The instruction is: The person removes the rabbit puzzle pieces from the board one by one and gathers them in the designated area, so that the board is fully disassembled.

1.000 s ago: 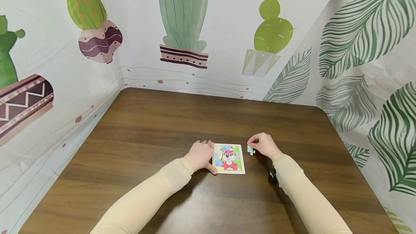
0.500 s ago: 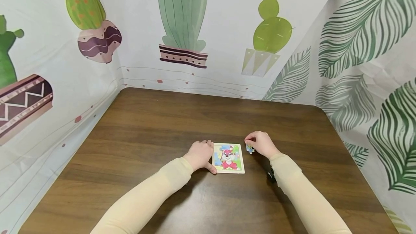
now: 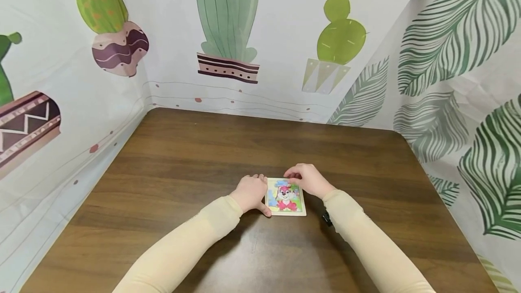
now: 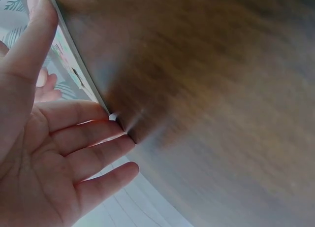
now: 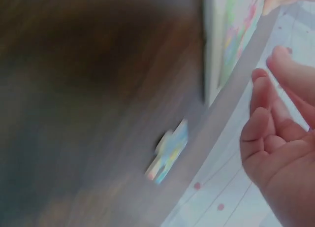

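Observation:
A small square jigsaw puzzle in a pale frame [image 3: 286, 214] lies on the table, showing a pink cartoon animal [image 3: 286, 198]. My left hand [image 3: 249, 194] rests along its left edge. Its thumb is at the near corner, and the fingers stretch out nearly straight at the far one. Over the far right corner is my right hand [image 3: 309, 181]. In the right wrist view its thumb and forefinger [image 5: 261, 89] stand apart with nothing between them, the other fingers loosely bent. A loose puzzle piece [image 5: 171, 150] lies on the table beside the frame; the head view does not show it.
The dark wooden table [image 3: 195, 162] extends around the puzzle on every side. White cloth walls [image 3: 285, 35] printed with cacti and leaves rise at its back and sides. A black strap [image 3: 327, 219] shows under the right sleeve.
My right hand has let go of the puzzle piece and moved left to the puzzle's far right corner. The left hand stays at the left edge.

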`<state>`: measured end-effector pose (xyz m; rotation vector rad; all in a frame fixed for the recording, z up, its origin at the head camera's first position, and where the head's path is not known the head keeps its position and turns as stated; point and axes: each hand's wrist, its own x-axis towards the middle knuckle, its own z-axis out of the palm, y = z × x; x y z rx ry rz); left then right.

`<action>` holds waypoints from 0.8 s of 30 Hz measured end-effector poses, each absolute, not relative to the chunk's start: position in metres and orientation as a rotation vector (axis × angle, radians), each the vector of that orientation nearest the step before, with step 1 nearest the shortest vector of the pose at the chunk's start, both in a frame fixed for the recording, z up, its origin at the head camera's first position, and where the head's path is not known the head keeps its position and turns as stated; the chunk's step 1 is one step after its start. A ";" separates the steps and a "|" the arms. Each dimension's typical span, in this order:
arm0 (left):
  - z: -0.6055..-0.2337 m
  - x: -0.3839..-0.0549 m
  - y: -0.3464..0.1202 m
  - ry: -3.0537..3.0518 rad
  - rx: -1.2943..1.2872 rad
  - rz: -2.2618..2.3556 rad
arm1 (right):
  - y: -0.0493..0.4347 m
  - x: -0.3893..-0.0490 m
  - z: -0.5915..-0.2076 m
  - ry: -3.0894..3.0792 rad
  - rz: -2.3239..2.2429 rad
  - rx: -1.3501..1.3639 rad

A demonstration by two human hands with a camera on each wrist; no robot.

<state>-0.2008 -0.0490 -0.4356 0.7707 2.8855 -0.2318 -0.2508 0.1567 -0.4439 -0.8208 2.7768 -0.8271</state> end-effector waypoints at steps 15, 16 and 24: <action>-0.435 -0.201 -0.048 2.920 0.805 -0.257 | 0.140 -0.245 -0.449 2.721 -0.721 -0.958; -0.435 -0.201 -0.048 2.917 0.804 -0.257 | 0.139 -0.245 -0.449 2.724 -0.707 -0.973; -0.436 -0.200 -0.049 2.917 0.818 -0.250 | 0.138 -0.245 -0.450 2.712 -0.704 -0.960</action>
